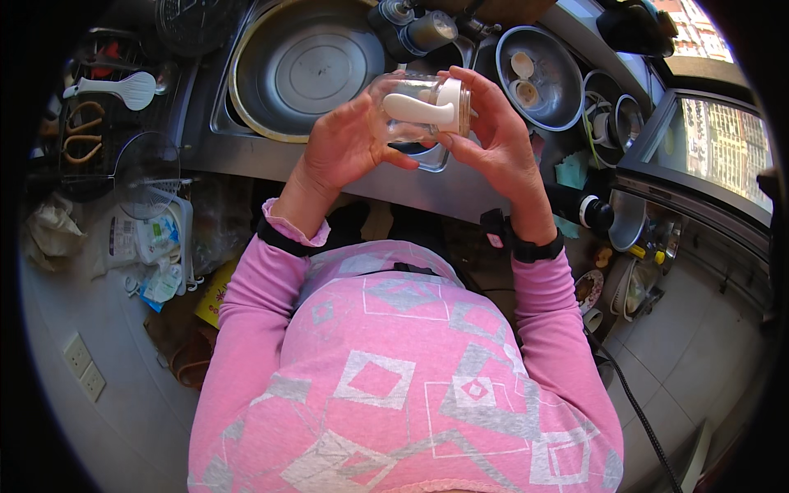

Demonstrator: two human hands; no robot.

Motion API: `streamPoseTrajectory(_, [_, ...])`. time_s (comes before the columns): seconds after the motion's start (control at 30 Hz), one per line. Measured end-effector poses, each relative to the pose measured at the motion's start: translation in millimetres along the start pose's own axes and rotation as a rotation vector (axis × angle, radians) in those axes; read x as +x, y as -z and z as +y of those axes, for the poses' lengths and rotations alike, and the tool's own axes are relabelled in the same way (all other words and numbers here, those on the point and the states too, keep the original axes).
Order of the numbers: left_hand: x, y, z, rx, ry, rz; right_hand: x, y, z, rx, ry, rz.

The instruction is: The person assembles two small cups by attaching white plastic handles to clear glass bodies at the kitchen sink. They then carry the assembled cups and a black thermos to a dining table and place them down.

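Note:
I hold a small clear glass jar (408, 99) on its side above the front edge of a steel sink. My left hand (349, 141) cups the jar's base and body. My right hand (493, 131) grips the white lid end (452, 105), fingers wrapped around its rim. A white handle-shaped piece (415, 109) shows through the glass inside the jar. Both sleeves are pink, with a dark band on each wrist.
A large round steel pan (306, 66) fills the sink. A steel bowl (538, 78) with two small cups stands to the right. A white rice paddle (123, 86), scissors and a strainer lie at the left. Packets and bags crowd the lower left; a window is at right.

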State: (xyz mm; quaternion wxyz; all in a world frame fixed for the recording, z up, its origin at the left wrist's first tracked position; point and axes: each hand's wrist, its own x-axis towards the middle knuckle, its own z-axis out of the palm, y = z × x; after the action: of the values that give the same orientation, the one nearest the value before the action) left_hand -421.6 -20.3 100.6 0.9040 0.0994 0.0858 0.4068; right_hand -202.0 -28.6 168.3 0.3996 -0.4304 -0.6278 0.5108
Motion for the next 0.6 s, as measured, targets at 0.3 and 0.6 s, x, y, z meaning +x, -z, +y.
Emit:
streamPoseTrajectory(0.3, [-1, 4, -2, 0.101, -0.018, 0.012, 7, -1, -2, 0.005, 0.015, -0.068])
streamPoseTrajectory(0.6, [9, -5, -3, 0.125, -0.009, 0.092, 16, -11, 4, 0.028, -0.04, 0.066])
